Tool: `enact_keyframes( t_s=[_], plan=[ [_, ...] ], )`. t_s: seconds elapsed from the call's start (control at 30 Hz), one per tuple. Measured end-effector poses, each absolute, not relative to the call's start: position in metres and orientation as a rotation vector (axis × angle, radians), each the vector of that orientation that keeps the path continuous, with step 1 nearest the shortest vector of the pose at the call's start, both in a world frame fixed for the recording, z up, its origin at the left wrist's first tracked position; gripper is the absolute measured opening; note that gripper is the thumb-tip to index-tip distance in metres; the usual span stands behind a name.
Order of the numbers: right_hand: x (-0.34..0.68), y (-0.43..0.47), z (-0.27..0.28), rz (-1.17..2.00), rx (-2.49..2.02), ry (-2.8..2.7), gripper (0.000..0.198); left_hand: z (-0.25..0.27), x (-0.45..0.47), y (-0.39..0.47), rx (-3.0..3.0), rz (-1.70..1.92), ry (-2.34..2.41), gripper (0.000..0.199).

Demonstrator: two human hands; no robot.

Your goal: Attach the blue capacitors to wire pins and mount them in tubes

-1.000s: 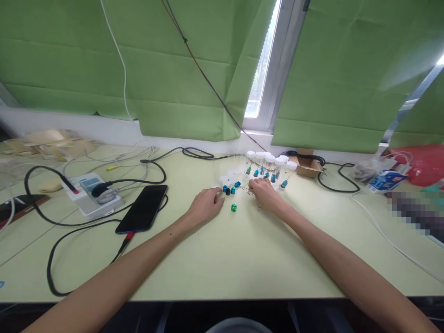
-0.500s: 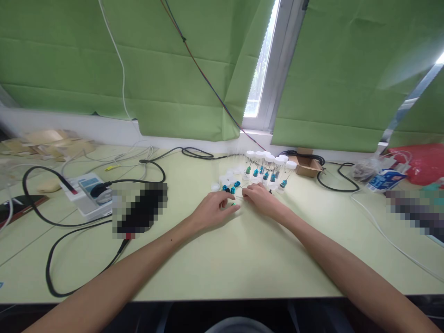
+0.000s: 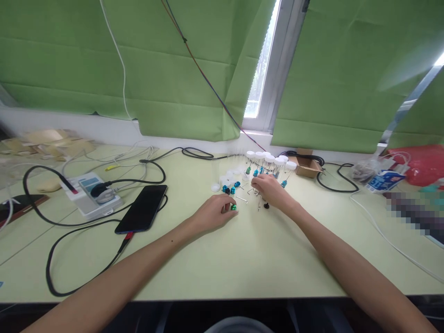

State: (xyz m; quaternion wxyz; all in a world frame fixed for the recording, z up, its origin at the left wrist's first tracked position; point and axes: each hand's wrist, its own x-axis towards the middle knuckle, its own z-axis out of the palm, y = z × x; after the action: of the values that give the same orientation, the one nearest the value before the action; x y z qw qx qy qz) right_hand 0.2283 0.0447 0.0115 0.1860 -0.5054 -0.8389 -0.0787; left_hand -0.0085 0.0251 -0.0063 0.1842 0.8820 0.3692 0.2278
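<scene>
The pale tabletop [image 3: 222,263] spreads before me, a dark phone [image 3: 141,209] lying toward its left edge. My left hand [image 3: 213,210] rests between the front and back edges, thumb and fingertips curved around a shiny green piece [image 3: 233,207]; I can't tell whether they press it. My right hand [image 3: 271,188] has its fingers bunched near the white-capped vials [image 3: 269,158], which stand toward the back edge; what they pinch, if anything, I can't make out. Farther back than the green piece sit a few blue pieces [image 3: 237,184], and just beyond my left fingertips lies a thin metal rod [image 3: 242,200]. I'd judge the green piece light, stiff and rather slippery, hardly fragile, best taken by opposite sides between thumb and forefinger; the rod, stiff and slim, by its middle.
</scene>
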Motion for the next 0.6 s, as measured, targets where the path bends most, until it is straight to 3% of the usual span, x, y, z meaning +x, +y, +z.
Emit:
enact_keyframes(
  t_s=[0.6],
  plan=[
    [0.25,0.05,0.005,-0.033,-1.575,-2.445,0.023,-0.007,-0.008,0.027,2.467,0.668,1.062,0.022]
  ],
)
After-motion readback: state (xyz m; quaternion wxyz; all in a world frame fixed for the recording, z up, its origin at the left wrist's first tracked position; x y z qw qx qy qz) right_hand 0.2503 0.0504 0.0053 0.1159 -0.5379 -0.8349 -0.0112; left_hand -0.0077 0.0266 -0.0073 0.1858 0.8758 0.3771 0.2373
